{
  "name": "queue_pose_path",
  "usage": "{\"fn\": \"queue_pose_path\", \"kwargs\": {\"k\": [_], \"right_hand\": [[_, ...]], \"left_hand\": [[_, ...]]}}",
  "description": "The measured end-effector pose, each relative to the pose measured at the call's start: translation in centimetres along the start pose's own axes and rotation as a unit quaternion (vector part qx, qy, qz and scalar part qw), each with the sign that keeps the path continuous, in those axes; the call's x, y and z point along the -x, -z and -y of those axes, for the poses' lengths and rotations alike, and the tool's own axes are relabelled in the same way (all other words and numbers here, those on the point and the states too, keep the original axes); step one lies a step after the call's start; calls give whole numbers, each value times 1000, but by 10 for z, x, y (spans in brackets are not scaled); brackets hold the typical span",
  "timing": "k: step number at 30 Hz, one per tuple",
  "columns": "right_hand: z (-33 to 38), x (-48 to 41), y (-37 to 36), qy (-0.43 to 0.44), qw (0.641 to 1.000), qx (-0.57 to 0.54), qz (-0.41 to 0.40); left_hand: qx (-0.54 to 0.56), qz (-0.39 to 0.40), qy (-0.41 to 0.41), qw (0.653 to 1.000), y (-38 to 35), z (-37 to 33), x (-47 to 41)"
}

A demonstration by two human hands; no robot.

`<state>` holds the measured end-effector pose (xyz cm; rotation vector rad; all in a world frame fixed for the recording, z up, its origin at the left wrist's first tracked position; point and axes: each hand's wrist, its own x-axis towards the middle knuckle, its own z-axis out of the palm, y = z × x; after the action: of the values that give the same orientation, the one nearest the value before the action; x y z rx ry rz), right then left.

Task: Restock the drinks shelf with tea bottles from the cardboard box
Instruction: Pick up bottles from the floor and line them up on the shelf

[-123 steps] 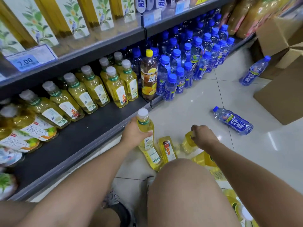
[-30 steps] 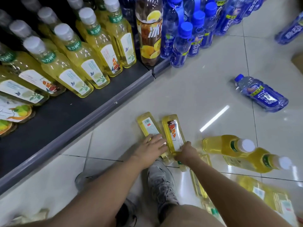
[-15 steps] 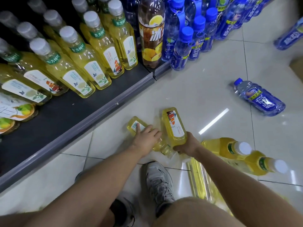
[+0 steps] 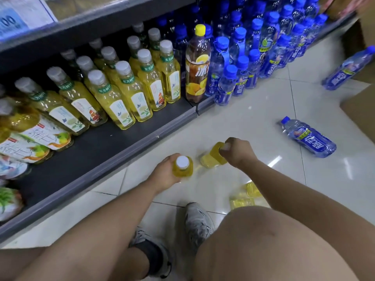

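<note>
Right hand (image 4: 238,153) apparently grips a tea bottle (image 4: 212,160), cap half-hidden.

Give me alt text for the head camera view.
A crouching person holds two yellow tea bottles, one in the left hand, one in the right hand, beside a low shelf of matching bottles. Two blue bottles lie on the tiled floor.

— What's on the bottom shelf (image 4: 85,157)?
— Rows of yellow tea bottles (image 4: 121,102) stand upright on the left, behind a bare dark front strip. Right of them is one brown bottle (image 4: 197,67) with a yellow cap, then blue bottles (image 4: 253,51) packed far right.
— And the floor (image 4: 253,122)?
— Pale tiles. A fallen blue bottle (image 4: 307,137) lies on its side at right and a second fallen bottle (image 4: 349,69) lies farther off, near a cardboard box (image 4: 361,112). Loose yellow bottles (image 4: 246,196) lie near, by the knee.
</note>
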<state>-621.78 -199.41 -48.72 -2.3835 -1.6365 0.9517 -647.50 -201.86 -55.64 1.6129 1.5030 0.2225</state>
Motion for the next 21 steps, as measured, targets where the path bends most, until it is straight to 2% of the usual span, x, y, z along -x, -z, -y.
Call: {"fn": "queue_pose_path", "kwargs": {"k": [5, 7, 10, 13, 17, 21], "right_hand": [[12, -1, -4, 82, 995, 60, 23], [19, -1, -2, 112, 988, 93, 53], [27, -1, -4, 143, 979, 128, 67], [26, 1, -8, 112, 985, 115, 55], [23, 1, -8, 29, 996, 86, 17], [29, 1, -11, 8, 998, 68, 17]], "left_hand": [[-5, 23, 5, 1000, 12, -23, 9], [-40, -18, 5, 999, 15, -31, 16], [-148, -103, 11, 983, 15, -40, 25], [-171, -108, 26, 979, 12, -49, 26], [-117, -134, 26, 984, 14, -57, 26], [-96, -160, 34, 982, 24, -51, 24]]}}
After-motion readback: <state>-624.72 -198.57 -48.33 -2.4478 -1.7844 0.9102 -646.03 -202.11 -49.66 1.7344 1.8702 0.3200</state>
